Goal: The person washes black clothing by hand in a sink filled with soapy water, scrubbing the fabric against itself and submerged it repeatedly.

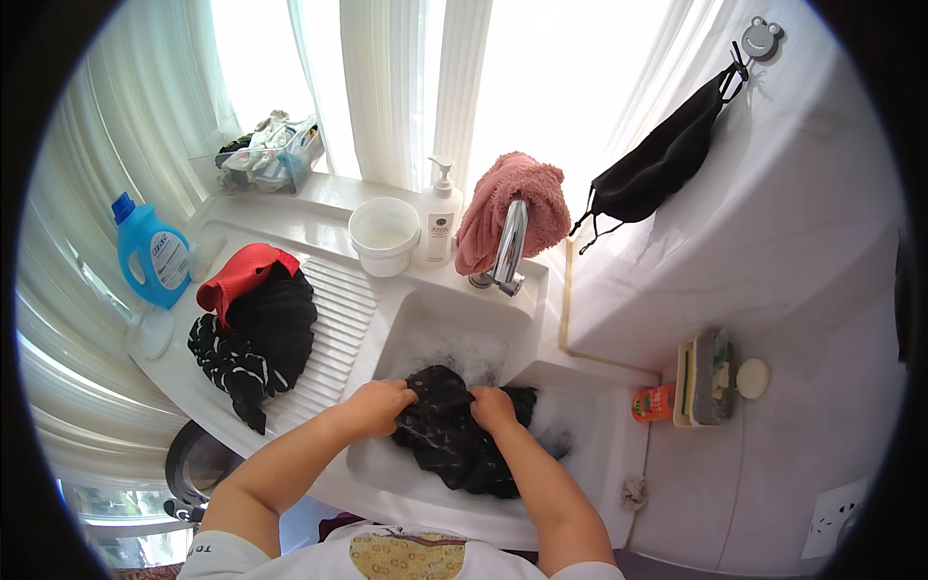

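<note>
A wet black garment (449, 435) is stretched between my two hands over the white sink (365, 466), with suds clinging to it. My left hand (378, 408) grips its left edge, fingers closed on the cloth. On the other side my right hand (493, 408) pinches the fabric near its upper right. Soapy water (435, 350) with white foam shows beyond and beside the cloth. A dark bluish bit of something (557, 445) lies in the water to the right; I cannot make out what it is. The lower part of the garment hangs into the basin.
On the ribbed washboard (338, 319) at left lie black clothes (275, 324) and a red piece (246, 274). A blue detergent bottle (153, 253), white tub (385, 238) and pump bottle (440, 217) stand behind. The faucet (510, 246) carries a pink towel (498, 193). A wall rack (706, 379) is at right.
</note>
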`<action>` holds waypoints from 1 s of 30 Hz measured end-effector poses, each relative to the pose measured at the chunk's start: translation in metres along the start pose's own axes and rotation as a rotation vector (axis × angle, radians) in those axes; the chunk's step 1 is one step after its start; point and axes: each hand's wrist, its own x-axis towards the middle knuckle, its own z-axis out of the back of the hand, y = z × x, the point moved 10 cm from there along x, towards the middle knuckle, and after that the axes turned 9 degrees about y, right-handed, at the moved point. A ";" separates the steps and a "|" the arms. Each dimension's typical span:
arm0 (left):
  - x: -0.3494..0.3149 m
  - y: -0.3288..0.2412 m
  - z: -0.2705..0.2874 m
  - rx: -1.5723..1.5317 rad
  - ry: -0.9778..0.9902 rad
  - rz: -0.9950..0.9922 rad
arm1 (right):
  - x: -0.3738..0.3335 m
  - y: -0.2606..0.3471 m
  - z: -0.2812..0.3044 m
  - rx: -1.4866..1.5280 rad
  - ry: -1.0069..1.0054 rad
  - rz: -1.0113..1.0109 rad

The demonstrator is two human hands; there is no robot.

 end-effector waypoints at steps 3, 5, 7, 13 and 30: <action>-0.019 0.013 0.005 -0.120 -0.087 0.053 | -0.031 0.017 0.080 0.224 -0.319 0.062; -0.024 0.001 0.016 -0.165 -0.104 0.032 | -0.051 0.040 0.123 0.372 -0.429 0.122; -0.026 -0.018 0.026 -0.342 0.011 -0.031 | -0.075 0.071 0.164 0.504 -0.473 0.163; -0.038 -0.048 0.117 -0.489 -0.525 -0.294 | -0.120 0.147 0.249 0.660 -0.451 0.419; -0.033 -0.055 0.121 -0.820 -0.301 -0.201 | -0.064 0.058 0.066 0.368 0.187 0.245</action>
